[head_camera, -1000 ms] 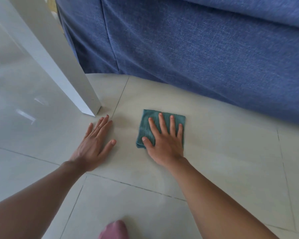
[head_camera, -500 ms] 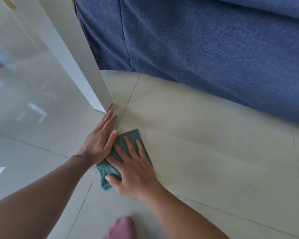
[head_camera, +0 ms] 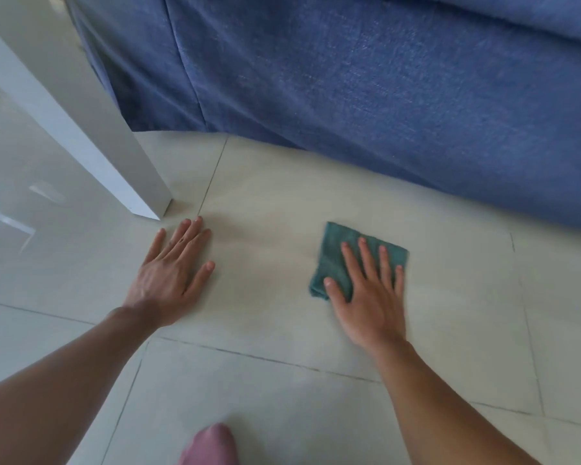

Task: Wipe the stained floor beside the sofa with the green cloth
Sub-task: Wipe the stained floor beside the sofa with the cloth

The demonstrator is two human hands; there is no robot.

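A folded green cloth (head_camera: pixel 332 256) lies flat on the pale tiled floor (head_camera: pixel 275 290) in front of the blue sofa (head_camera: pixel 366 78). My right hand (head_camera: pixel 369 293) presses down on it with fingers spread, covering its near right part. My left hand (head_camera: pixel 171 273) rests flat on the bare tile to the left, fingers apart, holding nothing. A faint darker smear shows on the tile between the two hands.
A white furniture leg (head_camera: pixel 114 156) stands on the floor just beyond my left hand's fingertips. The sofa's fabric skirt reaches the floor along the back. A pinkish rounded shape (head_camera: pixel 208 446), blurred, shows at the bottom edge.
My right hand has slid the cloth to the right, away from my left hand, which it was touching half a second ago. The left hand stays flat by the white leg.
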